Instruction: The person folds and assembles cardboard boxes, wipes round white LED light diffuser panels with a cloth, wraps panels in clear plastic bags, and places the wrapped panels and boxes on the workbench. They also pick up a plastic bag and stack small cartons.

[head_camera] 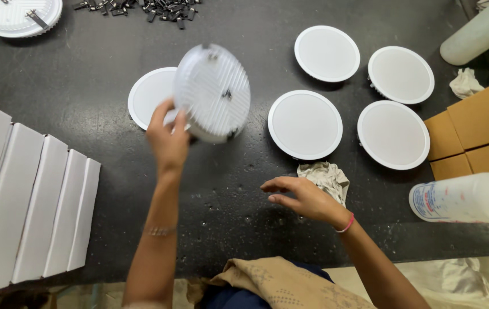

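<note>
Left hand holds round light tilted, ribbed back seemingly camera-facing.

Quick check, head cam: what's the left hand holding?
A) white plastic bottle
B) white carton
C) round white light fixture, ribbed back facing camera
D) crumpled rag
C: the left hand grips a round white light fixture lifted off the table, its ribbed back facing the camera; the right hand hovers open beside the crumpled rag, while the bottle and white cartons lie untouched.
</note>
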`<state>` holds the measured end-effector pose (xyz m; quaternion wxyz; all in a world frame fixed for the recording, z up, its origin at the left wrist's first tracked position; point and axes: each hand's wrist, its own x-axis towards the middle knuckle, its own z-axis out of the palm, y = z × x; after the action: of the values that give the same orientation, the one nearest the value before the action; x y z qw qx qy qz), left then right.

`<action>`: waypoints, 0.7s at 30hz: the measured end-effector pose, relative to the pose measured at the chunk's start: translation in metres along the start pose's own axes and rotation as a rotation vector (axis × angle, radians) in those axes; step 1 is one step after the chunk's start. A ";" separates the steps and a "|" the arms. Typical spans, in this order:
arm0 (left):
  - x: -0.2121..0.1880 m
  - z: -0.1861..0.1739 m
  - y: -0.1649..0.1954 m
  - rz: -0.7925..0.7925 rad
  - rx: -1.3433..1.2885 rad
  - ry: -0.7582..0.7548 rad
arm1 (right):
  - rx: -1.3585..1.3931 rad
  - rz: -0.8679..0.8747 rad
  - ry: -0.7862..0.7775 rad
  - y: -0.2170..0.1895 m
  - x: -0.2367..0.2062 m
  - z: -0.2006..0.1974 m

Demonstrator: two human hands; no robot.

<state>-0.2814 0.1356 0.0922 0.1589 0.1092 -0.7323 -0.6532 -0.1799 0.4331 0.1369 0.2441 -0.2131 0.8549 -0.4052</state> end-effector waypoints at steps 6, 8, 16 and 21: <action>0.076 0.138 0.018 1.088 0.651 -0.019 | -0.073 -0.026 0.086 0.007 -0.030 0.001; 0.083 0.167 0.011 1.191 0.831 -0.147 | -0.102 -0.042 0.144 0.013 -0.049 -0.004; 0.088 0.150 -0.035 1.173 0.691 -0.152 | 0.027 0.218 0.507 0.058 -0.115 0.010; 0.082 0.055 -0.039 0.609 0.804 0.153 | -0.248 0.122 0.797 0.086 -0.113 0.005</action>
<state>-0.3799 0.1514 0.0551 0.3407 -0.0094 -0.9106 -0.2338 -0.1019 0.5434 0.0930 -0.1094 -0.0163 0.9358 -0.3347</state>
